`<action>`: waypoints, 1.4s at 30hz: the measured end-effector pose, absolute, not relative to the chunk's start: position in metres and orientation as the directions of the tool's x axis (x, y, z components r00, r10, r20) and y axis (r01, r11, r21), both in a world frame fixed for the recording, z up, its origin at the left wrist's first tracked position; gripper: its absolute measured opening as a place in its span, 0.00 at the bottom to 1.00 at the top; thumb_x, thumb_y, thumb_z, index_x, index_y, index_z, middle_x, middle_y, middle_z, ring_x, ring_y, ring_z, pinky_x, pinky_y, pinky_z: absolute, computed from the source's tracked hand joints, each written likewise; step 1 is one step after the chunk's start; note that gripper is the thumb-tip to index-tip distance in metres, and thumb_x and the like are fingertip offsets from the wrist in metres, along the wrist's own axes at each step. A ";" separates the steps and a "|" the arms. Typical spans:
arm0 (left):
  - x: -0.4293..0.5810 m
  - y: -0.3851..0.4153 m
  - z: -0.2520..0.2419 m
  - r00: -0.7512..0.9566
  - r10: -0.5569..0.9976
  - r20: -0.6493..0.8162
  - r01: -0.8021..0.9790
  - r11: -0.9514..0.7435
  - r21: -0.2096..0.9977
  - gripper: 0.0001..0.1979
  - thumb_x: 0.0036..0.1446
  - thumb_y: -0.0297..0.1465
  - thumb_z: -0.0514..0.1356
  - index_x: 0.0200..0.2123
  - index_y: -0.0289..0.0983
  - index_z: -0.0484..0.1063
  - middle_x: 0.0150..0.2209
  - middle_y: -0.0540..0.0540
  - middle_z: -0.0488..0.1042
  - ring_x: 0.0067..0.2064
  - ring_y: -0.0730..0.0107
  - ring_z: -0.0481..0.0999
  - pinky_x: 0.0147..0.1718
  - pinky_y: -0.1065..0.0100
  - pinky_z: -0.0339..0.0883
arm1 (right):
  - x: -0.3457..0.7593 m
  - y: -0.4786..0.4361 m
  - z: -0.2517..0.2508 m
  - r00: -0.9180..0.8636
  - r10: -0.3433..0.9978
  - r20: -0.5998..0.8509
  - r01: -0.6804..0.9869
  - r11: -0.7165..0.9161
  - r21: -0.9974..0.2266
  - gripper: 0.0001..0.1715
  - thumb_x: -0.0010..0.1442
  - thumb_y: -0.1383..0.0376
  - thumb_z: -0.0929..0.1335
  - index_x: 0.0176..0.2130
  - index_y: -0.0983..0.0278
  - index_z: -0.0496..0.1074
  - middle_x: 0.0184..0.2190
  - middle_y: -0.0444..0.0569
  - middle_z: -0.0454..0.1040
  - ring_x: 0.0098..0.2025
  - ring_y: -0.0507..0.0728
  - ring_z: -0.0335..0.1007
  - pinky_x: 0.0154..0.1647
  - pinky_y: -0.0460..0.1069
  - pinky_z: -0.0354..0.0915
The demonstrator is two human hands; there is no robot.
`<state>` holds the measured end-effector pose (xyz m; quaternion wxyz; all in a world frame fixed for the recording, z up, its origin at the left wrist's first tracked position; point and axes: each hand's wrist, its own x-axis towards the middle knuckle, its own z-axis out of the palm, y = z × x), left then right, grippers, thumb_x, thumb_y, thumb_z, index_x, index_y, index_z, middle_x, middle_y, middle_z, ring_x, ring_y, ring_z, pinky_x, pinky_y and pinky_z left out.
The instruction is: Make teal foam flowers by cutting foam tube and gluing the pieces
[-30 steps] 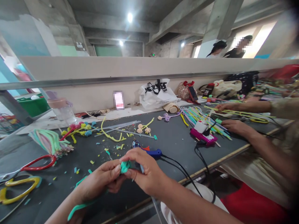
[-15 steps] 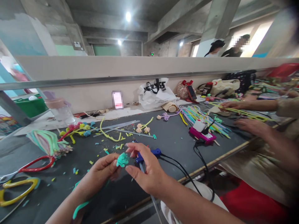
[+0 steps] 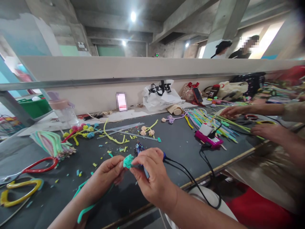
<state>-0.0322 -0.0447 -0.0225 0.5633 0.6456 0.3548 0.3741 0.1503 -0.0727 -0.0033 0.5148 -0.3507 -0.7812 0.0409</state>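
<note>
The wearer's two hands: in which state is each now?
Left hand: closed, holding the green fuzzy piece.
Right hand: at its edge; open or gripping cannot be told.

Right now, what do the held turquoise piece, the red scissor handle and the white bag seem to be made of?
Turquoise piece: perhaps fuzzy pipe cleaner, matt, judging by its soft, nubby edges.
Red scissor handle: probably plastic, glossy, smooth with highlights.
White bag: likely plastic, faintly shiny and creased; coated fabric possible.

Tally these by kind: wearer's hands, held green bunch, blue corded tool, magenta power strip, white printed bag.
Wearer's left hand and right hand: 2
Held green bunch: 1
Blue corded tool: 1
Magenta power strip: 1
White printed bag: 1
Total: 6
</note>
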 end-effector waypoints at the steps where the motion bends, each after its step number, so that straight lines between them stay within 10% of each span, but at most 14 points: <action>1: -0.032 -0.045 -0.022 0.464 0.881 0.087 0.050 -0.124 0.991 0.15 0.61 0.40 0.52 0.29 0.36 0.66 0.20 0.56 0.57 0.21 0.78 0.56 0.21 0.73 0.51 | 0.150 -0.072 -0.004 -0.219 0.595 0.773 0.514 0.744 -0.428 0.05 0.58 0.70 0.66 0.36 0.61 0.66 0.33 0.44 0.72 0.39 0.54 0.66 0.46 0.54 0.52; 10: -0.032 -0.043 -0.023 0.425 0.902 0.078 0.122 -0.142 0.982 0.17 0.60 0.42 0.52 0.27 0.35 0.66 0.20 0.55 0.58 0.22 0.78 0.56 0.21 0.74 0.51 | 0.148 -0.068 -0.008 -0.209 0.596 0.775 0.526 0.737 -0.425 0.03 0.59 0.70 0.67 0.32 0.62 0.69 0.31 0.43 0.71 0.35 0.52 0.65 0.44 0.53 0.51; 22: -0.035 -0.044 -0.024 0.606 0.795 -0.015 -0.265 0.219 0.939 0.14 0.54 0.40 0.59 0.27 0.34 0.68 0.18 0.56 0.54 0.18 0.81 0.50 0.17 0.75 0.48 | 0.152 -0.067 -0.003 -0.152 0.665 0.731 0.391 0.720 -0.574 0.04 0.57 0.71 0.66 0.34 0.63 0.68 0.31 0.44 0.72 0.37 0.53 0.67 0.44 0.52 0.53; 42: -0.038 -0.044 -0.026 0.529 0.848 -0.008 -0.020 0.022 1.000 0.15 0.55 0.42 0.59 0.29 0.34 0.69 0.22 0.54 0.59 0.23 0.78 0.56 0.21 0.74 0.50 | 0.149 -0.066 -0.007 -0.176 0.651 0.739 0.465 0.717 -0.520 0.07 0.56 0.72 0.69 0.29 0.63 0.66 0.27 0.41 0.70 0.35 0.52 0.66 0.44 0.52 0.52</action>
